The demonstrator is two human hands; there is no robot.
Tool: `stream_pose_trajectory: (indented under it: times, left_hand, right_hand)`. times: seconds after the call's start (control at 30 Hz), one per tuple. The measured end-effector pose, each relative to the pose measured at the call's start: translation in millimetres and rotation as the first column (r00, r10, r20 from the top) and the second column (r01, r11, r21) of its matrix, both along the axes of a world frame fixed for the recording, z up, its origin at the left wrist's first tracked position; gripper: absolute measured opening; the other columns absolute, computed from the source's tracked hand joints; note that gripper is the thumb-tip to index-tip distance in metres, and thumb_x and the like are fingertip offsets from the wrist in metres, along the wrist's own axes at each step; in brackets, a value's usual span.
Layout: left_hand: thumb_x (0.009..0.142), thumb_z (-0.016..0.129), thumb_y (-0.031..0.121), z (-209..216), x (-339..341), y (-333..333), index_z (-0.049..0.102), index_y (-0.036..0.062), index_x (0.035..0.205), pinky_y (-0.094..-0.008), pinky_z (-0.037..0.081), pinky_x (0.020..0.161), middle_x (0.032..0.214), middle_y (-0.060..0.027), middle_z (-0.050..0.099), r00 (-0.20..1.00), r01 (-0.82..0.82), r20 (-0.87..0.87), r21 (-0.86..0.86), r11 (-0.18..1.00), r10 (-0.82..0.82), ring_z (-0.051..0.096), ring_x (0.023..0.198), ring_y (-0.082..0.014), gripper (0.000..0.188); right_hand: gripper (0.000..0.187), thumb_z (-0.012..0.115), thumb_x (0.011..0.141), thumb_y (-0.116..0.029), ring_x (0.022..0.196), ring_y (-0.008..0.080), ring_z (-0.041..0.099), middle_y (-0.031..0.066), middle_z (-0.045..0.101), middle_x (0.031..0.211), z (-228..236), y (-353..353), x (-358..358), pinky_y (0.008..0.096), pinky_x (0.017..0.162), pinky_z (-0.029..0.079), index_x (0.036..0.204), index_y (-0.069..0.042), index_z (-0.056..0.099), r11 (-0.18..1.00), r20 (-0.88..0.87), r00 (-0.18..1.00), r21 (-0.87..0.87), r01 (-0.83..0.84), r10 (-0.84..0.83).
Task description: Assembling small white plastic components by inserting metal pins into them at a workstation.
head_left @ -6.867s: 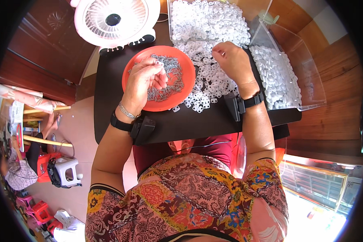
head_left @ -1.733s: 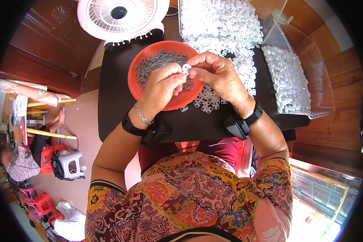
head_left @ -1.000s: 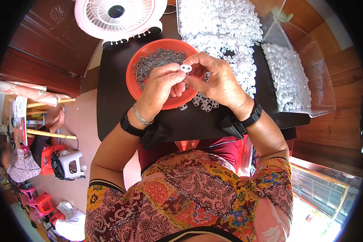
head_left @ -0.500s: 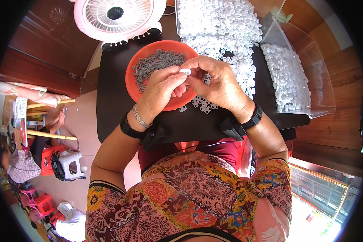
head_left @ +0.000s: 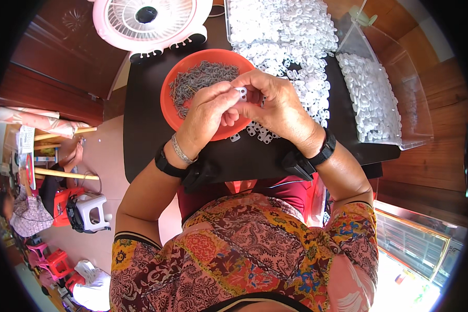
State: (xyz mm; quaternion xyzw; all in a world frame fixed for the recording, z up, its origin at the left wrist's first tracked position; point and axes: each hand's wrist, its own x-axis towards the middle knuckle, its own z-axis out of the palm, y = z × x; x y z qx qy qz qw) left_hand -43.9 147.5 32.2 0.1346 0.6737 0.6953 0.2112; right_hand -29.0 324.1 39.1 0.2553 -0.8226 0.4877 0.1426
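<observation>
A small white plastic piece with two round holes (head_left: 242, 91) is pinched between my two hands, over the right side of a red bowl (head_left: 167, 112). The fingers of my left hand (head_left: 213, 106) close on its left side. From the right, the thumb and fingers of my right hand (head_left: 273, 101) meet at it. Many thin grey pieces (head_left: 203, 78) fill the bowl, too small to make out clearly. Loose white two-hole pieces (head_left: 312, 86) lie heaped to the right of my right hand, and several (head_left: 262, 134) lie under it.
The dark table (head_left: 145, 151) also bears a pink fan (head_left: 148, 18) at far left. A clear bin of white pieces (head_left: 281, 23) stands at the back. Another clear bin (head_left: 418, 138) of smaller-looking white parts (head_left: 372, 99) is at the right. Another person (head_left: 31, 213) sits at far left.
The white piece has turned from lying sideways to standing more upright between my fingers, its two holes now showing. The bowl has shifted slightly in the picture.
</observation>
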Motion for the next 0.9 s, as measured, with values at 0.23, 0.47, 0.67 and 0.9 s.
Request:
stream_pose_trajectory:
  times: [0.23,0.47,0.67,0.9]
  left_hand:
    - [0.093,0.048,0.024,-4,-5,-3,0.058,-0.0001,0.088,-0.0219,0.042,0.057,0.071,-0.0030,0.054,0.999,0.047,-0.003,0.051,0.998,-0.047,0.053,0.060,-0.0095,0.026]
    - [0.092,0.049,0.022,-2,-5,-5,0.056,0.0016,0.084,-0.0216,0.041,0.055,0.069,-0.0023,0.052,0.998,0.057,0.023,0.080,0.995,-0.059,0.051,0.059,-0.0094,0.023]
    - [0.091,0.049,0.019,4,-2,-4,0.055,0.0017,0.079,-0.0216,0.038,0.052,0.064,-0.0011,0.048,0.996,0.072,-0.057,0.093,0.993,-0.067,0.048,0.057,-0.0088,0.022]
    - [0.093,0.049,0.023,-2,5,4,0.056,0.0008,0.077,-0.0216,0.035,0.050,0.060,-0.0002,0.049,0.981,-0.029,-0.192,0.063,0.998,0.040,0.044,0.053,-0.0057,0.028]
  right_hand:
    - [0.025,0.078,0.075,-0.007,0.065,0.0071,0.059,0.0023,0.065,0.083,1,4,-1,0.0215,0.056,0.048,0.097,-0.005,0.066,0.998,0.023,0.998,-0.012,-0.063,0.063]
    - [0.024,0.077,0.076,-0.008,0.067,0.0075,0.061,0.0039,0.067,0.085,4,5,1,0.0213,0.057,0.049,0.097,-0.004,0.066,0.996,0.071,0.993,-0.009,-0.094,0.094]
    - [0.016,0.074,0.079,-0.008,0.070,0.0136,0.067,0.0045,0.067,0.077,6,2,2,0.0250,0.060,0.052,0.091,-0.004,0.064,0.976,0.026,0.987,-0.152,-0.154,0.160]
    - [0.015,0.072,0.078,-0.006,0.070,0.0187,0.068,0.0060,0.067,0.076,4,2,3,0.0279,0.062,0.052,0.090,-0.004,0.065,0.989,-0.085,0.992,-0.104,-0.107,0.098]
